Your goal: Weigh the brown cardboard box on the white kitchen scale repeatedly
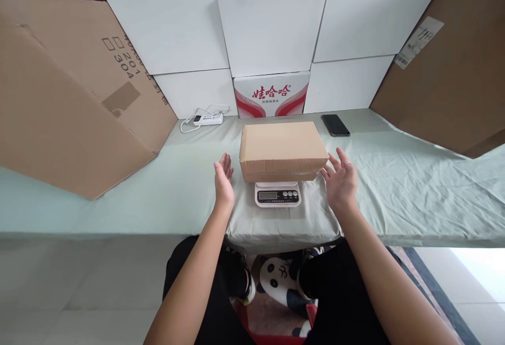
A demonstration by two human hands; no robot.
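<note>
A closed brown cardboard box (pixel 282 148) rests on a small white digital scale (pixel 278 194), which stands on the pale green cloth-covered table (pixel 394 187). My left hand (pixel 224 181) hovers just left of the box, fingers apart, palm facing it, holding nothing. To the box's right my right hand (pixel 341 181) is also open, its fingertips close to the box's lower right corner, touching or nearly touching it.
A black phone (pixel 335 124) lies behind the box to the right. A white power strip with cable (pixel 208 119) lies at the back left. White cartons and a red-and-white printed box (pixel 271 95) line the back; large brown cardboard sheets (pixel 67 98) lean at both sides.
</note>
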